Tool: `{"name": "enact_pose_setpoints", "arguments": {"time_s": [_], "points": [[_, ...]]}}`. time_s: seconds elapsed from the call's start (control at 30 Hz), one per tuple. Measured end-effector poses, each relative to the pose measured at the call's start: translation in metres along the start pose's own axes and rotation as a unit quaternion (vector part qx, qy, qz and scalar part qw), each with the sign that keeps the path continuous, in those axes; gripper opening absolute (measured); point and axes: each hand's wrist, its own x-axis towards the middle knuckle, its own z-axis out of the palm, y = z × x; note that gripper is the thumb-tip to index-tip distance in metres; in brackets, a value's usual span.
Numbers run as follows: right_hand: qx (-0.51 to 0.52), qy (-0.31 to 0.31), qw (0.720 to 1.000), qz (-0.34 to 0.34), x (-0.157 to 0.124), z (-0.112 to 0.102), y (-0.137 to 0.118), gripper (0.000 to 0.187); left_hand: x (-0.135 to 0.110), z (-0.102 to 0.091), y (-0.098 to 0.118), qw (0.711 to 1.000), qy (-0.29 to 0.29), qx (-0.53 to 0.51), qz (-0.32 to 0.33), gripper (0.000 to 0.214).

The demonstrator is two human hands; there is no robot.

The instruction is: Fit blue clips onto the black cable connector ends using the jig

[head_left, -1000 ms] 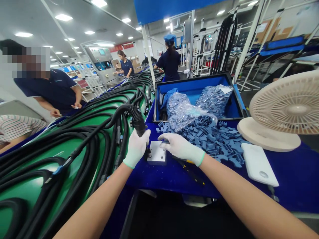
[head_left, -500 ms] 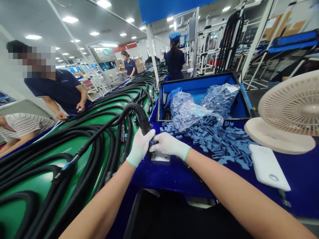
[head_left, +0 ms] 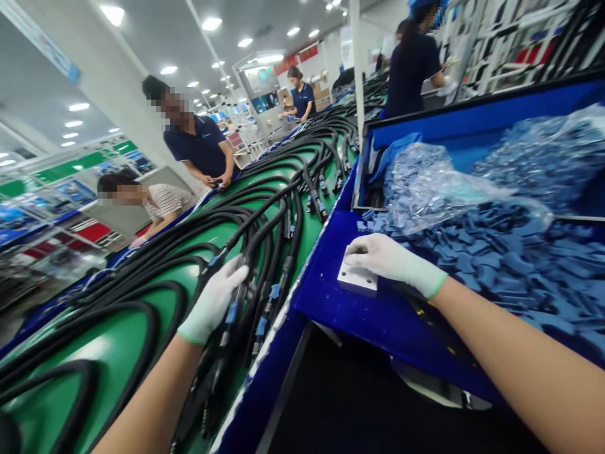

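Observation:
My left hand (head_left: 215,302), in a white glove, is over the black cables (head_left: 265,233) on the green table. Its fingers are stretched out and slightly blurred, beside a cable end with a blue clip (head_left: 231,312); I cannot tell whether they touch it. My right hand (head_left: 385,258), gloved too, is at a small silver metal block (head_left: 357,280) with holes on the blue surface. Its fingers are bent, with a gap between thumb and forefinger, and I see nothing between them. Loose blue plastic clips (head_left: 482,258) lie right of this hand.
Behind the clips stands a blue bin (head_left: 425,151) with a dark rim, holding clear plastic bags (head_left: 435,183) of clips. A raised edge (head_left: 278,315) separates the green table from the blue surface. Several people work farther back, one in a striped shirt (head_left: 165,202).
My left hand has moved left from the metal block to the cables, and the corrugated cable end is off the block. My right hand has stayed by the block. The view has turned left.

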Motion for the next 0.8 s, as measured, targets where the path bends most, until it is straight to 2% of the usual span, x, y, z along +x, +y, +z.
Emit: {"name": "enact_pose_setpoints", "arguments": {"time_s": [0.07,0.1,0.17,0.3,0.4,0.47,0.53,0.6,0.67,0.73,0.8], "points": [[-0.026,0.003,1.0,-0.005,0.001,0.003,0.003,0.016,-0.022,-0.037,-0.026,0.989,-0.042,0.131,-0.052,0.06],[-0.048,0.007,0.999,-0.007,0.001,0.005,0.003,0.016,-0.032,-0.049,-0.038,0.98,-0.064,0.173,-0.075,0.053],[-0.099,0.016,0.995,-0.009,0.002,0.01,0.004,0.015,-0.048,-0.058,-0.057,0.969,-0.083,0.206,-0.107,0.042],[-0.147,0.027,0.989,-0.012,0.006,0.019,0.005,0.016,-0.063,-0.038,-0.08,0.965,-0.082,0.209,-0.137,0.059],[-0.147,0.03,0.989,-0.006,0.007,0.02,0.004,0.016,-0.057,-0.028,-0.083,0.967,-0.081,0.197,-0.137,0.052],[-0.138,0.03,0.99,-0.004,0.004,0.016,0.002,0.016,-0.047,-0.04,-0.077,0.972,-0.07,0.179,-0.135,0.043],[-0.123,0.031,0.992,-0.006,-0.005,0.012,-0.002,0.018,-0.036,-0.065,-0.064,0.979,-0.044,0.15,-0.135,0.038],[-0.087,0.039,0.995,-0.02,-0.017,0.01,-0.011,0.019,-0.028,-0.091,-0.047,0.985,-0.017,0.107,-0.135,0.036],[-0.032,0.045,0.998,-0.043,-0.032,0.017,-0.025,0.019,-0.027,-0.105,-0.027,0.99,0.002,0.055,-0.131,0.037],[0.038,0.023,0.997,-0.064,-0.047,0.032,-0.045,0.024,-0.033,-0.095,-0.005,0.991,0.011,-0.05,-0.121,0.039],[0.121,-0.038,0.989,-0.07,-0.061,0.055,-0.067,0.046,-0.042,-0.061,0.016,0.973,0.009,-0.207,-0.102,0.038]]}}
